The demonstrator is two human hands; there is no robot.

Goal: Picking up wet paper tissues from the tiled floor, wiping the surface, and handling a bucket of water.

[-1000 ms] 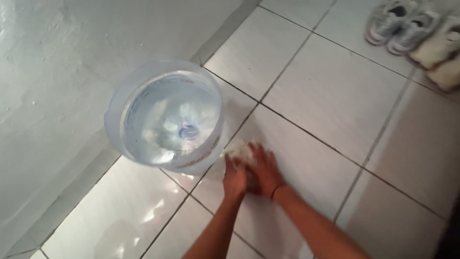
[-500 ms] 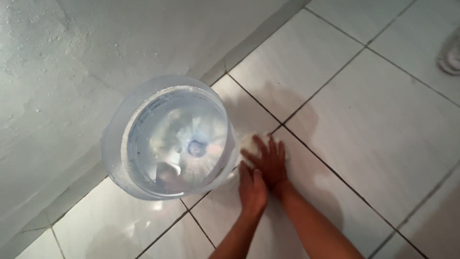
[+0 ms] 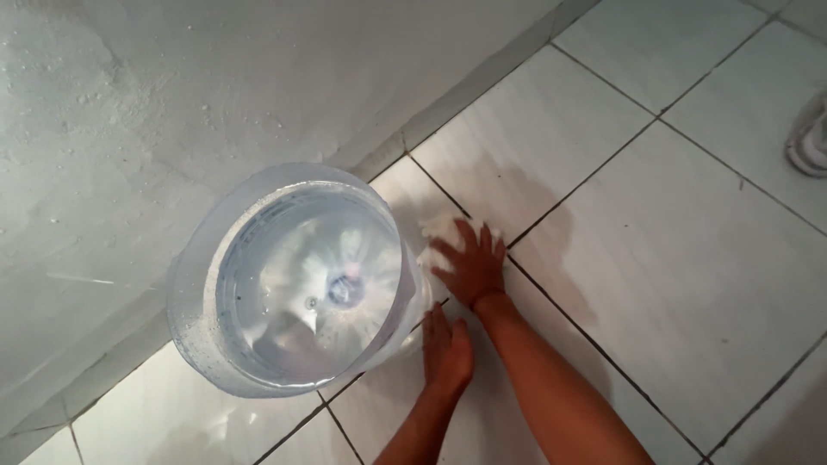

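A large clear plastic water jug stands on the white tiled floor next to a pale wall, seen from above. My right hand presses flat on a white cloth lying on the tile just right of the jug, fingers spread. My left hand rests flat on the floor beside the jug's base, nearer to me, touching or almost touching the jug, and holds nothing.
The pale grey wall and its grey skirting run diagonally behind the jug. White floor tiles with dark grout lines spread to the right. A light shoe shows at the right edge.
My right hand has slid the cloth along the floor away from me, past the jug. My left hand has dropped back from the cloth to the jug's base. The camera has shifted left.
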